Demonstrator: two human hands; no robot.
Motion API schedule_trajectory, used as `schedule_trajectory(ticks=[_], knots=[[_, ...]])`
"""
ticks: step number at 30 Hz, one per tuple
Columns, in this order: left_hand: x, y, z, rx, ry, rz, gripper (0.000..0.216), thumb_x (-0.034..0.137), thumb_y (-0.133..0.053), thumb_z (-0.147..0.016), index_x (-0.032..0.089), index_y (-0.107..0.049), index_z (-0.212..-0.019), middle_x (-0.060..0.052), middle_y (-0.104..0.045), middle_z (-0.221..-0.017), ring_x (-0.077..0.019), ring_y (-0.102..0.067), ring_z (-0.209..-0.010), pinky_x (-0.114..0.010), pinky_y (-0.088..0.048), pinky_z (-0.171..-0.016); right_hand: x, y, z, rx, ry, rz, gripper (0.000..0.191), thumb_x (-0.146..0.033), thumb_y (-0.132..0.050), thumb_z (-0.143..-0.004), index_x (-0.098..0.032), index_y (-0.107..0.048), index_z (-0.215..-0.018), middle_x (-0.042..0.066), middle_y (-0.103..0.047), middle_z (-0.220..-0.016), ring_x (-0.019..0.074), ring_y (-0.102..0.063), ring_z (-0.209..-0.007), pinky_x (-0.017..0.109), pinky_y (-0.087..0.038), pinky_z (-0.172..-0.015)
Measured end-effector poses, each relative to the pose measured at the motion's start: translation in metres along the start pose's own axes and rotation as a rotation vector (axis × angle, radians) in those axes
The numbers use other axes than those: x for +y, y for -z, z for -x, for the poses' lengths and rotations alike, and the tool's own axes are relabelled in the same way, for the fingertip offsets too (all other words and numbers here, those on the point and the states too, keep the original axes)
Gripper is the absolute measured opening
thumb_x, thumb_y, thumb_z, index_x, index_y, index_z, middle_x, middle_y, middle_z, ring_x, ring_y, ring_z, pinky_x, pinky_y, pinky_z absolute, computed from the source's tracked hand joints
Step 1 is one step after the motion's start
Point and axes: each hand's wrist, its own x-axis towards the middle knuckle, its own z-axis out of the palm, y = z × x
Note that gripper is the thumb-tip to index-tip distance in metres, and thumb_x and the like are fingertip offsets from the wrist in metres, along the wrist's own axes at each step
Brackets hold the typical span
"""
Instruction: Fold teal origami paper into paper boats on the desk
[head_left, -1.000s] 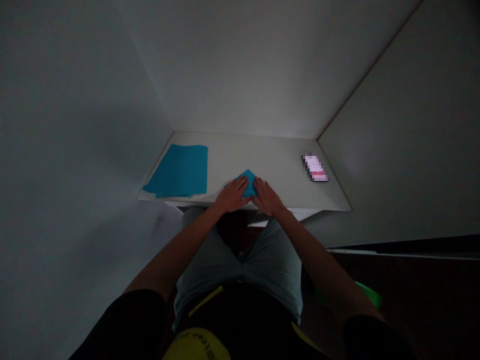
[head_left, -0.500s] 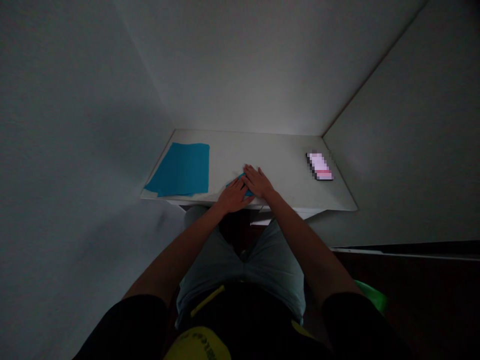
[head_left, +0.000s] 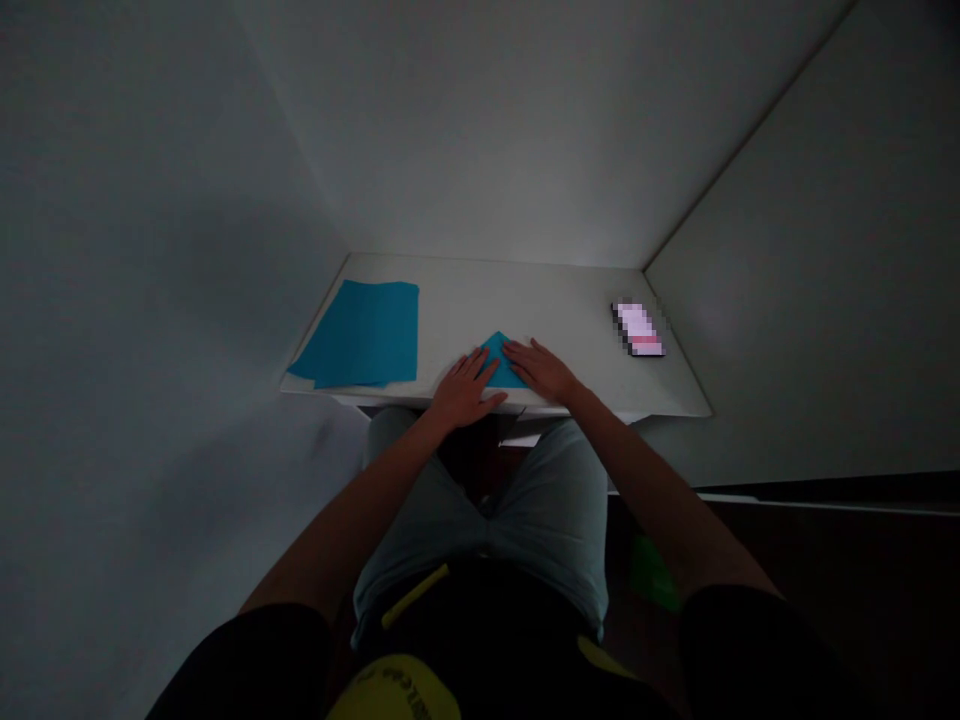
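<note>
A folded piece of blue paper lies near the front edge of the white tabletop, its pointed top facing away from me. My left hand rests over its left side, fingers spread and flat. On its right side, my right hand lies with outstretched fingers, the tips touching the paper. Both hands press from above and neither grips it. Parts of the paper's left and right sides are hidden under the fingers.
Blue paper sheets lie overlapping at the left of the white tabletop. A phone with a blurred screen lies at the right. Walls enclose the table at the back and sides. Something green is on the dark floor at lower right.
My right hand has slid right, off my left hand, uncovering more of the folded blue paper. My left hand has shifted only slightly. The sheets and phone stay in place.
</note>
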Motion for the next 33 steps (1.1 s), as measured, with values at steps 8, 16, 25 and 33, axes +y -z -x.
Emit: schedule_trajectory(ticks=[8, 16, 25, 33], knots=[[-0.004, 0.01, 0.009, -0.011, -0.008, 0.077, 0.071, 0.062, -0.058, -0.104, 0.021, -0.052, -0.162, -0.013, -0.044, -0.174, -0.0319, -0.042, -0.161, -0.052, -0.036, -0.132, -0.026, 0.005, 0.07, 0.033, -0.057, 0.006, 0.081, -0.069, -0.052, -0.106, -0.025, -0.036, -0.172, 0.01, -0.036, -0.177, 0.0319, -0.034, -0.164, 0.059, -0.023, -0.138], [-0.028, 0.022, 0.009, -0.054, -0.084, 0.316, 0.052, 0.054, -0.056, -0.106, 0.02, -0.07, -0.143, -0.01, -0.066, -0.155, -0.0262, -0.058, -0.149, -0.047, -0.044, -0.128, -0.032, 0.006, 0.078, 0.114, -0.094, -0.092, 0.052, -0.053, -0.053, -0.11, -0.028, -0.06, -0.156, 0.008, -0.059, -0.162, 0.029, -0.051, -0.155, 0.062, -0.035, -0.131], [-0.029, 0.028, -0.006, -0.087, 0.027, 0.312, 0.042, 0.047, -0.052, -0.107, 0.027, -0.074, -0.137, -0.004, -0.076, -0.142, -0.0267, -0.07, -0.133, -0.044, -0.054, -0.118, -0.032, 0.018, 0.066, 0.138, -0.142, -0.211, 0.048, -0.053, -0.055, -0.107, -0.027, -0.07, -0.145, 0.008, -0.073, -0.145, 0.0313, -0.064, -0.141, 0.058, -0.047, -0.123], [-0.001, 0.028, -0.021, 0.043, 0.066, 0.047, 0.039, 0.025, -0.059, -0.102, 0.023, -0.072, -0.139, -0.012, -0.073, -0.141, -0.0314, -0.07, -0.127, -0.049, -0.055, -0.111, -0.066, 0.018, 0.047, 0.24, -0.323, 0.054, 0.065, -0.027, -0.055, -0.103, -0.016, -0.045, -0.166, 0.017, -0.056, -0.163, 0.038, -0.051, -0.152, 0.061, -0.038, -0.128]])
